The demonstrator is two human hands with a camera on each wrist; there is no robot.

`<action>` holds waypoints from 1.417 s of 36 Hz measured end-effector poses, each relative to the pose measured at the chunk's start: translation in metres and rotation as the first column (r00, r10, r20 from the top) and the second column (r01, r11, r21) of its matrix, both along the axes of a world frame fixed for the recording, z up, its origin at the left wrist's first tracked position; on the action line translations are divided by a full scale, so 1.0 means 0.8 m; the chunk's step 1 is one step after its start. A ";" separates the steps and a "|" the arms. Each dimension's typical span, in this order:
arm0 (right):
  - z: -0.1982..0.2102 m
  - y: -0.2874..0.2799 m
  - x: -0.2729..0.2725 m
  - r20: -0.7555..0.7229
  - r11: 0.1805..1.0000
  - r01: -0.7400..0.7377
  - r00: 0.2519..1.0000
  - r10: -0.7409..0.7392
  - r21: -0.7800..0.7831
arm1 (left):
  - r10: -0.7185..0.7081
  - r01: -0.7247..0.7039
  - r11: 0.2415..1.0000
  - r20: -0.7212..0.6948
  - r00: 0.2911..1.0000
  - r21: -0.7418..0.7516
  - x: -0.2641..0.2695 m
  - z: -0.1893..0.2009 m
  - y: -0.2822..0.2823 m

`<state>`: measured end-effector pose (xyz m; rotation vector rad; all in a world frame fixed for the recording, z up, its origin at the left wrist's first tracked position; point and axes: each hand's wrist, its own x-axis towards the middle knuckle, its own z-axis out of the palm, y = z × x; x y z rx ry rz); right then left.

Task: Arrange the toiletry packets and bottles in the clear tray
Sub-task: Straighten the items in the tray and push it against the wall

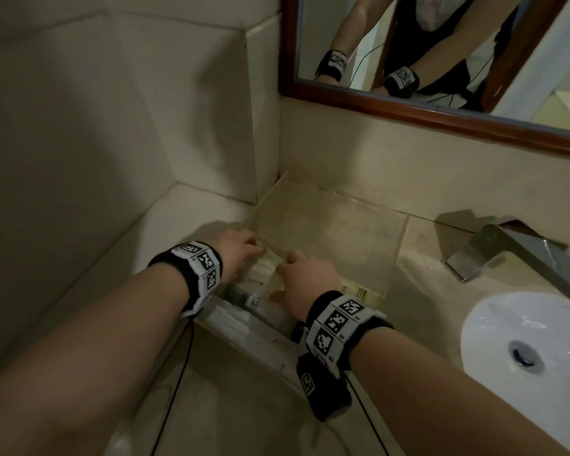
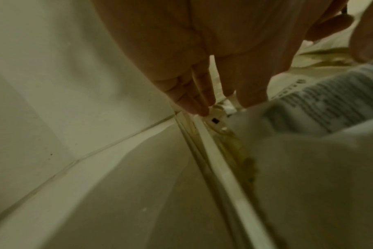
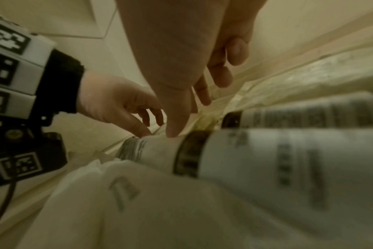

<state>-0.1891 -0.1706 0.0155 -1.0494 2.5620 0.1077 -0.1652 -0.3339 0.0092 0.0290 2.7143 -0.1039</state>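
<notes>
The clear tray (image 1: 403,232) sits in the counter's back-left corner. White bottles (image 1: 244,299) and pale packets (image 1: 264,268) lie in its near-left part, and the far half holds nothing. My left hand (image 1: 254,246) reaches over the tray's left wall (image 2: 224,168); its straight fingers (image 2: 200,104) touch a small white packet (image 2: 215,119). My right hand (image 1: 290,261) is beside it, fingers relaxed, with the thumb tip resting on the end of a white bottle with a dark band (image 3: 266,160). A second printed bottle (image 3: 309,114) lies behind, and a white packet (image 3: 138,210) in front.
Tiled walls (image 1: 112,126) close in on the left and behind the tray. A chrome faucet (image 1: 507,248) and a white basin (image 1: 524,350) stand to the right. A wood-framed mirror (image 1: 441,116) hangs above. A striped packet (image 1: 362,292) lies at the tray's near right.
</notes>
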 end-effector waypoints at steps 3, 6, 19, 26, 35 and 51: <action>0.002 0.008 -0.001 -0.036 0.999 -0.019 0.999 0.017 -0.040 | -0.028 0.029 0.999 -0.019 0.999 0.020 0.005 0.005 0.000; -0.001 0.006 0.000 -0.047 0.999 -0.032 0.998 0.031 -0.038 | -0.032 0.033 0.999 -0.030 0.999 0.025 0.006 0.012 0.001; -0.007 0.007 -0.003 -0.041 0.997 0.012 0.999 -0.015 -0.074 | -0.118 0.119 0.986 0.013 0.993 -0.113 -0.003 0.020 0.018; -0.009 0.007 -0.007 -0.035 0.996 0.000 0.999 -0.003 -0.087 | -0.096 0.097 0.990 0.013 0.995 -0.103 0.000 0.021 0.017; -0.011 0.000 -0.008 -0.031 0.995 -0.004 1.000 0.001 -0.099 | -0.143 0.147 0.971 0.033 0.989 -0.190 0.003 0.019 0.022; -0.021 0.000 -0.008 -0.027 0.981 -0.045 0.999 0.041 -0.190 | -0.152 0.168 0.968 0.099 0.983 -0.186 0.009 0.020 0.015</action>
